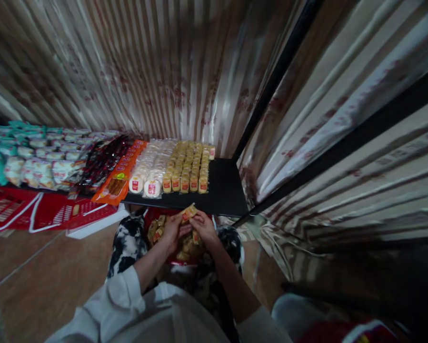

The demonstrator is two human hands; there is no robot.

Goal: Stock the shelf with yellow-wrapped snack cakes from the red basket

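Between my two hands is a small yellow snack packet (pixel 188 213) with a red label, held just in front of the shelf edge. My left hand (pixel 171 230) grips its left end, fingers closed. The right end is pinched by my right hand (pixel 204 226). Below them, between my knees, a red basket (pixel 148 215) holds more of the yellow packets (pixel 188 248), partly covered by my hands. On the black shelf (pixel 226 186) stand neat rows of the same yellow packets (pixel 187 164), red labels facing me.
Left along the shelf lie white round packets (pixel 145 166), an orange packet (pixel 119 174), dark red packets (pixel 104 159), and white and teal bags (pixel 35 157). Red baskets (pixel 56 209) sit below them. Black poles (pixel 271 90) and a striped curtain (pixel 156 71) bound the shelf.
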